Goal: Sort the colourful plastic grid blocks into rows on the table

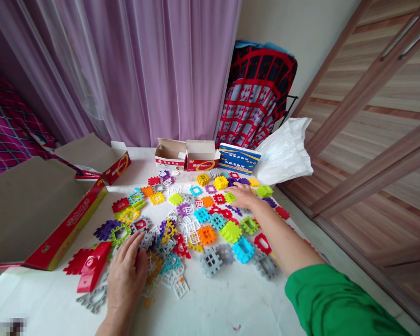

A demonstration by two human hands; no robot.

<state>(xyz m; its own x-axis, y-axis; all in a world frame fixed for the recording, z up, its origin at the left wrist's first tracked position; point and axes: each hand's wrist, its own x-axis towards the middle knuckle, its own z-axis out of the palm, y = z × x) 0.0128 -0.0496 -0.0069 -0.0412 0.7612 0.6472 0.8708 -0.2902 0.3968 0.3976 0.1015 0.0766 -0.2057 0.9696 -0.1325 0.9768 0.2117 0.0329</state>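
Many colourful plastic interlocking building blocks lie spread over the white table. My left hand (128, 270) rests at the near left of the pile, fingers stretched forward beside a grey block (147, 240). Left of it lie a long red piece (92, 267) and a grey toothed piece (93, 298). My right hand (243, 196) reaches to the far right of the pile. Its fingers are apart over the blocks, close to a lime-green block (230, 198) and a yellow block (220, 182). What lies under both palms is hidden.
A large open red-and-green carton (70, 224) stands at the left, another open box (119, 168) behind it. Along the back are two small red boxes (170, 161) (201, 163), a blue box (240, 158) and a white plastic bag (283, 151). White window-frame pieces (191, 228) lie mid-pile.
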